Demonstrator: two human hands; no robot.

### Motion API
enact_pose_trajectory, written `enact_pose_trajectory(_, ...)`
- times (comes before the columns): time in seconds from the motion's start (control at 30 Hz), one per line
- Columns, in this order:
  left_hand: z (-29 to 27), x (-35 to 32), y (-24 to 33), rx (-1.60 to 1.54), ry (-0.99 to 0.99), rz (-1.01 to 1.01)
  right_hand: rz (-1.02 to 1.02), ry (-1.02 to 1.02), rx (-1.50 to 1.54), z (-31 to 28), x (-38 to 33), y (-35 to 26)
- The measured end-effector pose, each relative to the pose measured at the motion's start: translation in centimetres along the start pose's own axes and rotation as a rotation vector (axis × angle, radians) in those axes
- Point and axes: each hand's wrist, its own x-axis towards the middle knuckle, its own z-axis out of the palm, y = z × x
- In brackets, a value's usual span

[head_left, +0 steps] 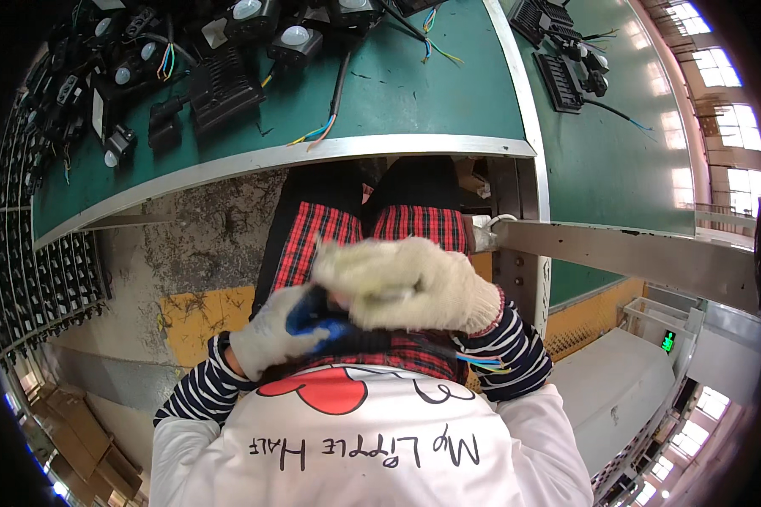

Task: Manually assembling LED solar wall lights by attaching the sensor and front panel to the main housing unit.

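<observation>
Both gloved hands meet over my lap. My left hand [283, 329], in a grey glove with blue on the finger side, is curled round the left end of a dark object [368, 340] that lies mostly hidden beneath the hands. Loose coloured wire ends [484, 363] stick out to its right, next to my striped sleeve. Above it is my right hand [414, 283], in a thick cream glove, its fingers bent and smeared by motion. Whatever sits inside the right fingers is hidden.
A green table [473, 93] with a metal edge stands in front of my knees. Black floodlights [224, 89] with sensor heads and bare-ended cables crowd its left. More lamps [562, 80] lie on the right table. A metal beam [626, 253] runs at the right; cardboard boxes [76, 431] sit lower left.
</observation>
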Motion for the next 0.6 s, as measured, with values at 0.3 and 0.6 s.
enact_pose_trajectory(0.3,-4.4,2.1,-2.1,-0.058,0.176,-0.144,0.27,0.596,0.647,1.1,-4.3,4.3)
enact_pose_trajectory(0.6,-1.6,2.1,0.9,1.052,0.457,0.151,0.3,0.601,-0.238,2.1,0.5,3.4)
